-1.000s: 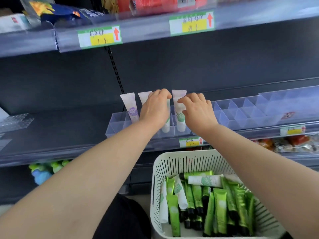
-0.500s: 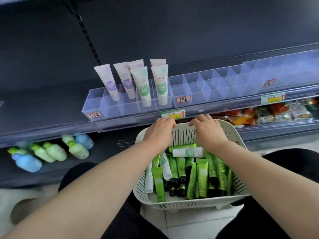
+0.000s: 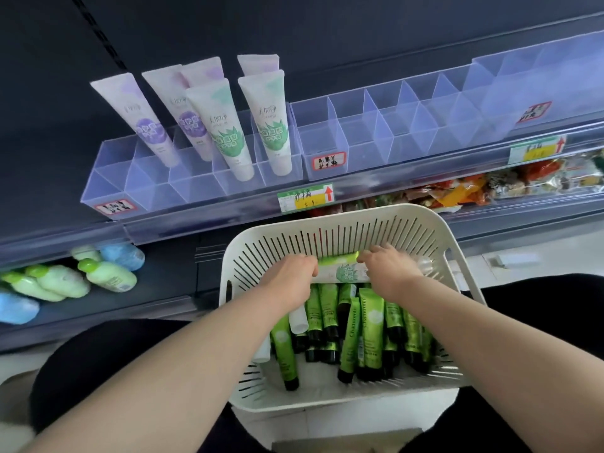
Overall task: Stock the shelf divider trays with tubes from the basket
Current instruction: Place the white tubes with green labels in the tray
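At the centre of the frame, the left hand (image 3: 291, 279) and right hand (image 3: 389, 273) are gripping opposite ends of a white tube (image 3: 343, 273) lying crosswise in the white slotted basket (image 3: 327, 233). Green tubes (image 3: 372, 331) are lying heaped below it. In the upper left, six pale tubes (image 3: 228, 125) are standing in the clear divider tray (image 3: 183, 188).

left hand (image 3: 289, 279), right hand (image 3: 390, 273), gripping 1 tube (image 3: 343, 273)

Six pale tubes (image 3: 271, 125) standing, three clear divider trays (image 3: 359, 142), one white basket (image 3: 327, 237), two yellow price tags (image 3: 305, 199)
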{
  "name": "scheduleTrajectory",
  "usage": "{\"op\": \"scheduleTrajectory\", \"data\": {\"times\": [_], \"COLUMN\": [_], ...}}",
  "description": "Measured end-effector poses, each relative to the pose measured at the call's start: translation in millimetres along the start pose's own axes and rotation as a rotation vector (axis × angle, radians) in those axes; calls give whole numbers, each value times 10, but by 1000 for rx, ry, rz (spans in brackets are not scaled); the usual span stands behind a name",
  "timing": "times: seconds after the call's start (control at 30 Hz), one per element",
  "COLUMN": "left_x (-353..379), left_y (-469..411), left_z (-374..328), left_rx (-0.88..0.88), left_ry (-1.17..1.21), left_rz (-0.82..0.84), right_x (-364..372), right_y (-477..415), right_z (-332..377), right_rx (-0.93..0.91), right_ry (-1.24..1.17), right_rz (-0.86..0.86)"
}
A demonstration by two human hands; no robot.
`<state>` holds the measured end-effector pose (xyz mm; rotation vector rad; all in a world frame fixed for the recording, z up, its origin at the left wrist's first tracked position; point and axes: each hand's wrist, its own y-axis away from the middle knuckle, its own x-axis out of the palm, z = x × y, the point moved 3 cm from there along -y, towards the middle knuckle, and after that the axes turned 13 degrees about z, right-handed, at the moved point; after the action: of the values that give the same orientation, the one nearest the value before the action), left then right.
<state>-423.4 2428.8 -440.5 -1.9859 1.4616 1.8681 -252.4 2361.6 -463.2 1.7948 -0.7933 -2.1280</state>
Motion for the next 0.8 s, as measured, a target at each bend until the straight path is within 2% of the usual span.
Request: {"op": "scheduleTrajectory", "data": {"times": [0.2,0.37,0.5,0.8], "left_x": [83,83,115,399], "left_y": [-94,-102,-78,-155], "left_z": [160,335,465,419], "left_rx": [-10,-67,-145,-267], "left_ry": [-4,12,63,-70], "left_rz": [-6,15,25,184], "right_x": [126,142,61,-280], "right_y": [-162,-206,-217,45], "right_z": [-26,-62,-22,205], "right_rx": [99,114,71,-193], "right_ry": [71,125,173,-256], "right_rz": [116,108,29,-174]}}
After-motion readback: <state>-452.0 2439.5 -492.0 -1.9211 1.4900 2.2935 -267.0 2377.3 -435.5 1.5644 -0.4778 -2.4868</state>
